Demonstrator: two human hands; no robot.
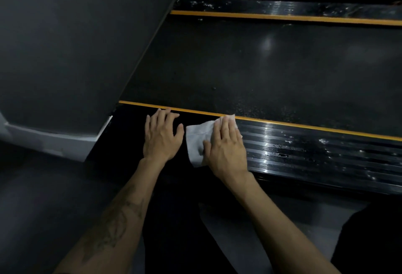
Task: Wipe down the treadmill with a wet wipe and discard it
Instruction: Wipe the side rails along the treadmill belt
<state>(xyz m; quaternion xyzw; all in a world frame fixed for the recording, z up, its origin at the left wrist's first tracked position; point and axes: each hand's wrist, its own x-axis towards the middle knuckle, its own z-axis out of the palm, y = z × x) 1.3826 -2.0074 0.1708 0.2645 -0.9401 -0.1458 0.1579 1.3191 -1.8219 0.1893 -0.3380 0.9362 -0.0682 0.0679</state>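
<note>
The person leans over the near side rail of the treadmill, a black ribbed strip that runs along the near edge of the dark running belt. An orange stripe separates this rail from the belt, and a second orange stripe marks the far edge of the belt, with the far side rail beyond it.

The right hand lies flat, palm down, with straight fingers pressing a white wet wipe onto the near rail. The fingertips reach the orange stripe, and the wipe spreads out from under the palm toward the left and toward the rail's near edge. The ribbed surface to the right of the wipe glistens with wet streaks and droplets.

The left hand rests on the same rail just beside the wipe, fingers relaxed and spread, holding nothing; its fingertips also touch the orange stripe. The left forearm carries a dark tattoo.

A large dark grey motor cover fills the upper left, with a lighter grey lower edge.
</note>
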